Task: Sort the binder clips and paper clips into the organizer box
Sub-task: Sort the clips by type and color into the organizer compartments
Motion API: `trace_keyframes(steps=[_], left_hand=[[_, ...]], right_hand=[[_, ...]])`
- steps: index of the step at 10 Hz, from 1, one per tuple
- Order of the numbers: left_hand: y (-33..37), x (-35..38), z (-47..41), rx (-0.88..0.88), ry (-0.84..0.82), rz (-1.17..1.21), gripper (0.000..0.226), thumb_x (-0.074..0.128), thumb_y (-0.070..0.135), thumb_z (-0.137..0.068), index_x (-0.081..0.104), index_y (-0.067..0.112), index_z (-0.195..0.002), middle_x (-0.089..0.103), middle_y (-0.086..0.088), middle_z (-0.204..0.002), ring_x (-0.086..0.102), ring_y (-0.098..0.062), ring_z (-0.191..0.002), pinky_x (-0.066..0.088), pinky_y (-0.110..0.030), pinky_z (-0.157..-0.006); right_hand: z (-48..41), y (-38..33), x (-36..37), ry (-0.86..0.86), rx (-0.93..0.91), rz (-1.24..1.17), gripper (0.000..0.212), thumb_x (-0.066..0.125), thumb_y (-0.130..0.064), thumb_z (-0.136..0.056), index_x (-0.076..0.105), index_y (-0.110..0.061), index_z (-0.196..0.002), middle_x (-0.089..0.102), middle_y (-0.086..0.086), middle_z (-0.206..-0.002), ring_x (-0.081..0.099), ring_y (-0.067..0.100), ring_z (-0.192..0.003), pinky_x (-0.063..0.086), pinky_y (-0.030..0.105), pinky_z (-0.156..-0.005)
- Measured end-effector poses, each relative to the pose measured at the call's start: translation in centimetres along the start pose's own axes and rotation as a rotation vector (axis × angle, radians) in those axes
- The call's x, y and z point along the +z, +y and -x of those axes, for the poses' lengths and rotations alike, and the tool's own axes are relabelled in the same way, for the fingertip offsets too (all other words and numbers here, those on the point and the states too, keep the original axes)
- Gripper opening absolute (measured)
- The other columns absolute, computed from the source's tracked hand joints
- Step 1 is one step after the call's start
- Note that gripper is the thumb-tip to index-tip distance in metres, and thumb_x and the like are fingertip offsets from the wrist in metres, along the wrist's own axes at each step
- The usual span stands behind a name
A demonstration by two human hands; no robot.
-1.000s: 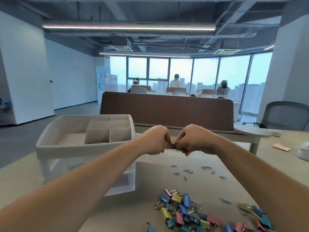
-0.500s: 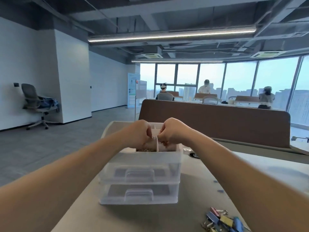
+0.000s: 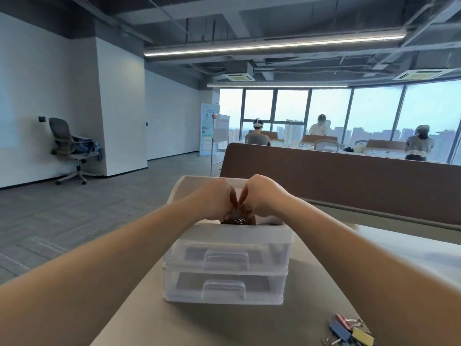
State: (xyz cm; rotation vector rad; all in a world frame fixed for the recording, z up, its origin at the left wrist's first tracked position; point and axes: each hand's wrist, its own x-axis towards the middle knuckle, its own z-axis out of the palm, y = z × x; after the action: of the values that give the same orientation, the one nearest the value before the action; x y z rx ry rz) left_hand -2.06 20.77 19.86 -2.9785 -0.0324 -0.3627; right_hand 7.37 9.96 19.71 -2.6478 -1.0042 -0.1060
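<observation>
The translucent white organizer box (image 3: pixel 225 262) stands on the table with two shut drawers facing me. My left hand (image 3: pixel 214 198) and my right hand (image 3: pixel 264 196) meet over its top tray, thumbs touching and fingers curled downward. They pinch a small dark clip (image 3: pixel 240 213) between them, mostly hidden by the fingers. Just under them a front compartment holds a dark heap of clips (image 3: pixel 237 221). A pile of coloured binder clips (image 3: pixel 349 330) lies at the bottom right of the table.
The beige table (image 3: pixel 399 258) runs right and toward me; its left edge drops to grey carpet. A brown divider panel (image 3: pixel 349 183) stands behind the box. An office chair (image 3: pixel 67 148) sits by the far left wall. Three people work near the windows.
Both hands carried the small clip from over the table to the organizer's top tray and lowered toward the front compartment. My view turned left, so the clip pile slid to the bottom right.
</observation>
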Motion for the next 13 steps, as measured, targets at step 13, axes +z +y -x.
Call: trace_keyframes(steps=[13], left_hand=[[24.2, 7.5, -3.5, 0.263, -0.15, 0.602, 0.015, 0.054, 0.025, -0.096, 0.068, 0.019, -0.097, 0.068, 0.002, -0.078, 0.064, -0.01, -0.067, 0.055, -0.028, -0.068]], right_hand=[[21.5, 25.7, -1.2, -0.056, 0.364, -0.077, 0.004, 0.064, -0.011, -0.092, 0.067, -0.012, -0.089, 0.068, 0.001, -0.077, 0.061, 0.007, -0.06, 0.044, 0.016, -0.053]])
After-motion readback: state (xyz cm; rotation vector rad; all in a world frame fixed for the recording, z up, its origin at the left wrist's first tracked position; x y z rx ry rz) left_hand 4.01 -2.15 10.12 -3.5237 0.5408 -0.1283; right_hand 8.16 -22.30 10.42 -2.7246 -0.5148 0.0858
